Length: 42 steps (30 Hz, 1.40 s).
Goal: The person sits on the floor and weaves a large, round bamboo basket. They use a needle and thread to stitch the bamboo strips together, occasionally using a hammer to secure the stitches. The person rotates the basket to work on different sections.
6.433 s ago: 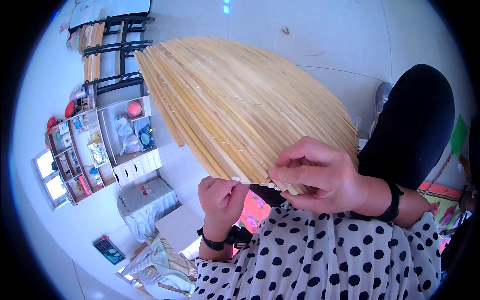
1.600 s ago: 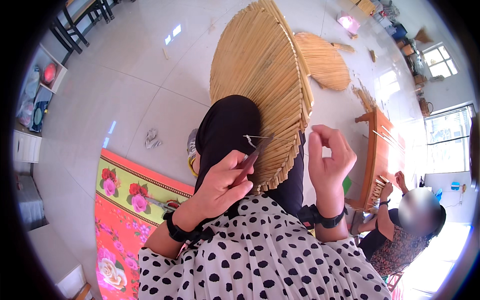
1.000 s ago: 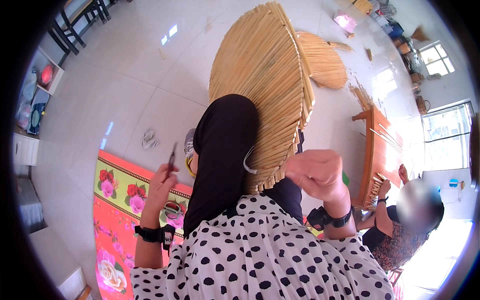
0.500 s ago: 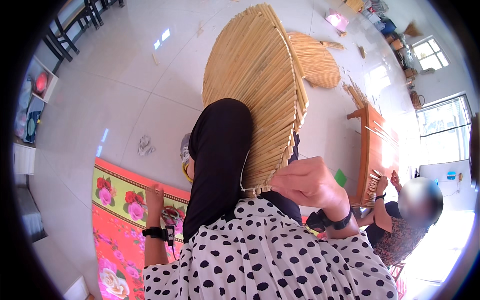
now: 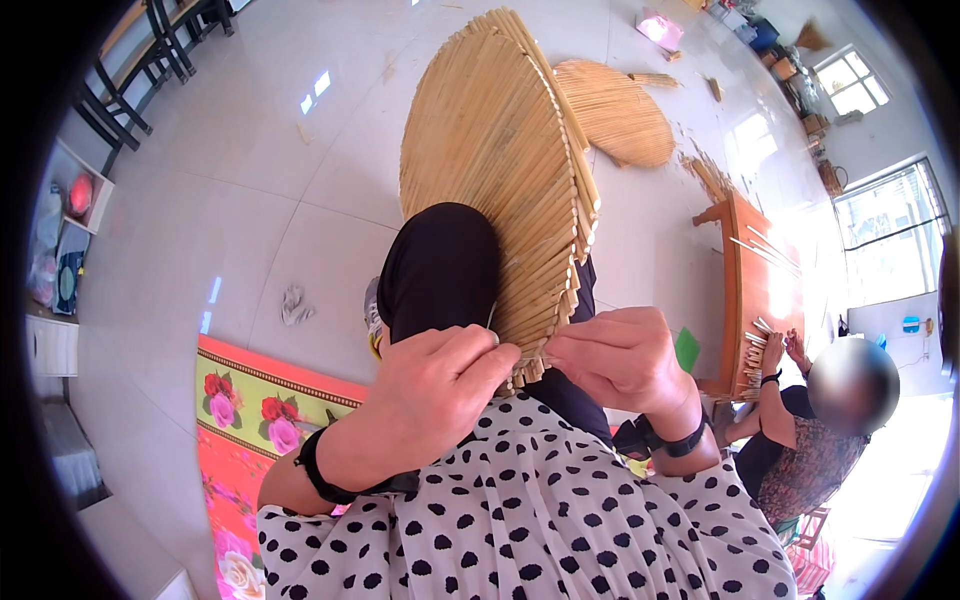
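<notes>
A large round disc of pale plant stalks (image 5: 480, 130), laid side by side in layers, stands tilted across my lap and leans against my black-trousered knee. Its near rim, of cut stalk ends, points toward my body. My right hand (image 5: 625, 360) pinches this rim from the right, thumb and fingers together. From the left, my left hand (image 5: 440, 375) meets the same rim with its fingers closed; what lies between its fingertips is hidden. A short piece of white thread (image 5: 492, 316) shows just above the left knuckles. The fingertips of both hands are close together.
Another round stalk disc (image 5: 615, 110) lies on the tiled floor beyond. At right, a person (image 5: 790, 430) handles stalks at a low wooden table (image 5: 735, 290). A flowered mat (image 5: 240, 470) lies to my left, near a crumpled cloth (image 5: 296, 305). Chairs (image 5: 150, 60) stand far left.
My left hand has come up from beside the flowered mat to the disc's near rim, and its fingers have closed. My right hand stays pinched at the rim. The view has shifted slightly.
</notes>
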### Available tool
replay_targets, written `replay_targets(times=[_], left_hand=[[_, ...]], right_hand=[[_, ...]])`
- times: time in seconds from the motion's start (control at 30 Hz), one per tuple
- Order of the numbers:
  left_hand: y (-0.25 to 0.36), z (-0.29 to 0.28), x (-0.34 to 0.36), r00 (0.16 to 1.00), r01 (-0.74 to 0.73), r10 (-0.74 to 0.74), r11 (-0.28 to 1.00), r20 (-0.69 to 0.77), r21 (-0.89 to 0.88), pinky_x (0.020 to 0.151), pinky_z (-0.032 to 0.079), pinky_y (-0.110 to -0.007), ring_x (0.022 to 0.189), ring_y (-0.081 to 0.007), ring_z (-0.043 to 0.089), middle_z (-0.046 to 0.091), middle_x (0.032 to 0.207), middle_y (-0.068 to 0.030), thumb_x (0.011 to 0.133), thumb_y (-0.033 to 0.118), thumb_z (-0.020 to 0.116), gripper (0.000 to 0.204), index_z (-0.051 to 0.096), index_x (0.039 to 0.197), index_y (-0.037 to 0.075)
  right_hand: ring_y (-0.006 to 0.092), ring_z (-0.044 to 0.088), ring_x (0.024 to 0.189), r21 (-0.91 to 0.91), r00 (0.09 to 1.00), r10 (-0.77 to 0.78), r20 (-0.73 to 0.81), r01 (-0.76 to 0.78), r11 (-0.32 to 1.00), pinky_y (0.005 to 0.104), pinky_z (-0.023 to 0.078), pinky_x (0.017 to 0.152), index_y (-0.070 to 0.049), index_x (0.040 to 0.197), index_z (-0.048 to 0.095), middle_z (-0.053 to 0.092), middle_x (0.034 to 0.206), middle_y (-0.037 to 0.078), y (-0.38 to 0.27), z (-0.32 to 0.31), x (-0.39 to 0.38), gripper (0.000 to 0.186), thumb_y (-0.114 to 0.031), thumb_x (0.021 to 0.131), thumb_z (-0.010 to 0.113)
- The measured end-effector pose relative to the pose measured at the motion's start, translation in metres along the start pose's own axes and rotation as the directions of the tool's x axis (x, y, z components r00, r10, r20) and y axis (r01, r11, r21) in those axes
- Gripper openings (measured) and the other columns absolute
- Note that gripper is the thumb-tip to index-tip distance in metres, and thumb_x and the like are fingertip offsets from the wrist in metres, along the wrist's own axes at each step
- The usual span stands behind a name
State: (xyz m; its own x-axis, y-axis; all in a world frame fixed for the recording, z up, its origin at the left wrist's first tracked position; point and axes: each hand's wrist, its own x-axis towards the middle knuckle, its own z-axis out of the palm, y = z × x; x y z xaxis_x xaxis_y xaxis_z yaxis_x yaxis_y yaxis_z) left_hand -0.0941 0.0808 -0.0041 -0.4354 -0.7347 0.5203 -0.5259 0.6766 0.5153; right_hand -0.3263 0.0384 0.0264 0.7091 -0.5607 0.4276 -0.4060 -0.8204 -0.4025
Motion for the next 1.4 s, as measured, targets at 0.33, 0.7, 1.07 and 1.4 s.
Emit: replay_targets(times=[0.33,0.7,1.07,1.4], left_hand=[[-0.028,-0.046,0.016,0.935,0.249,-0.272,0.960,-0.228,-0.125,0.057,0.047,-0.028,0.065,-0.0180,0.060,0.063,0.083,-0.0085,0.082,-0.004,0.065,0.010,0.063,0.091,0.001],[-0.028,-0.075,0.001,0.829,0.165,-0.464,0.735,-0.311,-0.657,0.056,0.047,-0.025,0.061,-0.0128,0.057,0.064,0.079,-0.0109,0.094,0.002,0.056,0.005,0.058,0.096,-0.002],[-0.030,-0.175,-0.044,0.385,-0.202,-0.311,0.890,-0.869,-0.408,0.062,0.032,-0.023,0.065,-0.0099,0.038,0.048,0.079,-0.0015,0.098,0.013,0.056,0.018,0.056,0.106,-0.003],[-0.025,-0.034,0.021,0.967,0.129,-0.149,0.986,-0.206,-0.106,0.044,0.039,-0.030,0.048,-0.0201,0.053,0.056,0.063,-0.0073,0.079,-0.002,0.070,0.025,0.070,0.103,0.005]], right_hand=[[0.0139,0.057,0.068,0.366,0.534,0.762,-0.366,-0.671,0.645,0.0285,0.051,0.063,0.000,0.113,0.063,0.061,0.091,0.009,0.011,0.042,-0.007,0.038,-0.012,0.078,0.075],[0.0409,0.062,0.072,0.181,0.653,0.588,-0.477,-0.582,0.793,0.0416,0.050,0.062,0.003,0.093,0.059,0.061,0.080,0.020,0.035,0.084,0.007,0.022,-0.010,0.079,0.070],[0.0321,0.065,0.060,0.177,0.649,0.644,-0.406,-0.635,0.752,0.0339,0.051,0.057,0.002,0.102,0.067,0.065,0.073,0.018,0.037,0.060,0.009,0.029,-0.010,0.076,0.074],[0.0043,0.048,0.060,0.183,0.701,0.621,-0.350,-0.599,0.779,0.0239,0.044,0.054,0.005,0.094,0.066,0.060,0.065,0.006,0.028,0.042,0.009,0.020,-0.004,0.078,0.075]])
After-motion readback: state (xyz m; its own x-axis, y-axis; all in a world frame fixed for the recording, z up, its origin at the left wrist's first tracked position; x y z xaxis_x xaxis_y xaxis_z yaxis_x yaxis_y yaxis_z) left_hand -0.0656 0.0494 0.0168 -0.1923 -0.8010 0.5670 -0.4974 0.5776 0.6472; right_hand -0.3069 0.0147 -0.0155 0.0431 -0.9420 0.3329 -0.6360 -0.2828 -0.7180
